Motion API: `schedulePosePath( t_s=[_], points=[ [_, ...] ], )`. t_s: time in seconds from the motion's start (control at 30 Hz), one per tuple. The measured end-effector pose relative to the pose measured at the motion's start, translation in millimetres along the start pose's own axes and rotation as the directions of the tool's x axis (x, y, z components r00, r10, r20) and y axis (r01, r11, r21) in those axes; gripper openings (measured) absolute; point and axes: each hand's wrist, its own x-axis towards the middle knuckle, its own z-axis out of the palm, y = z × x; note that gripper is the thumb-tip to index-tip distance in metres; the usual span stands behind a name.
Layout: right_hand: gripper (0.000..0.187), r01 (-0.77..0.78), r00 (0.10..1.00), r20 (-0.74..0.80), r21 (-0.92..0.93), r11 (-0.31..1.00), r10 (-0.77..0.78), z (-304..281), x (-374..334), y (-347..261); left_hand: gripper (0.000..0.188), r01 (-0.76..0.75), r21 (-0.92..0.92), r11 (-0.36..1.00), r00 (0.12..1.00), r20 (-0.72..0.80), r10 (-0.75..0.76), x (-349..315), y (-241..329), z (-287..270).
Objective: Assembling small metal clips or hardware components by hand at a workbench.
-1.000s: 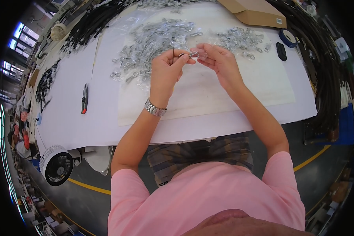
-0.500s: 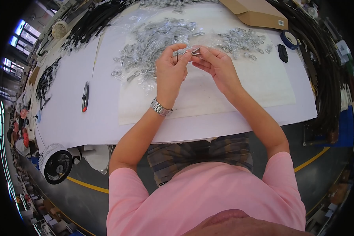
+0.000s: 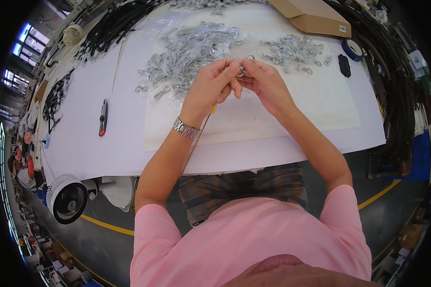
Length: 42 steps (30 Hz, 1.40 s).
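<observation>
My left hand (image 3: 210, 88) and my right hand (image 3: 266, 83) meet above the white table (image 3: 105, 153), fingertips pinched together on a small silver metal ring piece (image 3: 242, 71). A metal watch (image 3: 186, 128) sits on my left wrist. Just beyond my left hand lies a large heap of shiny metal clasps (image 3: 187, 52) on clear plastic. A smaller pile of similar metal pieces (image 3: 294, 50) lies beyond my right hand. A thin tan cord (image 3: 200, 136) hangs from under my left hand toward the table's near edge.
A red-and-black utility knife (image 3: 102, 117) lies at the left of the table. A cardboard box (image 3: 311, 16), a blue tape roll (image 3: 352, 48) and a small black object (image 3: 344, 65) sit at the far right. Black straps (image 3: 397, 95) drape the right edge. A white fan (image 3: 67, 198) stands on the floor.
Both hands have stayed together over the table, shifting slightly while working the small metal piece between the fingertips. Nothing else on the table has moved.
</observation>
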Motion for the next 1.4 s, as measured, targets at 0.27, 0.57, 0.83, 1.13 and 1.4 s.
schedulePosePath(
  t_s=[0.27, 0.57, 0.83, 1.13, 1.4],
  points=[
    [0.041, -0.162, 0.971, 0.170, -0.045, 0.986, 0.167, -2.3, -1.6, -6.4, 0.025, -0.068, 0.071, 0.995, 0.992, -0.101, 0.075, 0.3, 1.3, -11.2],
    [0.044, -0.328, 0.935, 0.123, -0.052, 0.943, 0.332, 12.9, -8.7, -29.0, 0.014, -0.066, 0.034, 0.997, 0.991, -0.112, 0.070, 2.0, -4.1, -10.8],
    [0.029, -0.522, 0.837, 0.376, 0.333, 0.786, 0.397, -22.4, 6.1, -10.8, 0.014, -0.112, 0.134, 0.985, 0.981, -0.143, 0.131, 3.1, -1.1, -8.8],
    [0.030, -0.363, 0.920, 0.178, 0.050, 0.930, 0.349, -6.4, -1.5, -20.8, 0.010, -0.077, -0.202, 0.976, 0.997, -0.032, 0.072, 6.3, -10.0, -37.0],
    [0.026, -0.120, 0.993, -0.024, -0.209, 0.971, 0.118, -3.8, -2.4, -22.5, 0.031, -0.060, 0.388, 0.920, 0.977, -0.164, 0.133, 8.3, 0.4, -37.9]
  ],
)
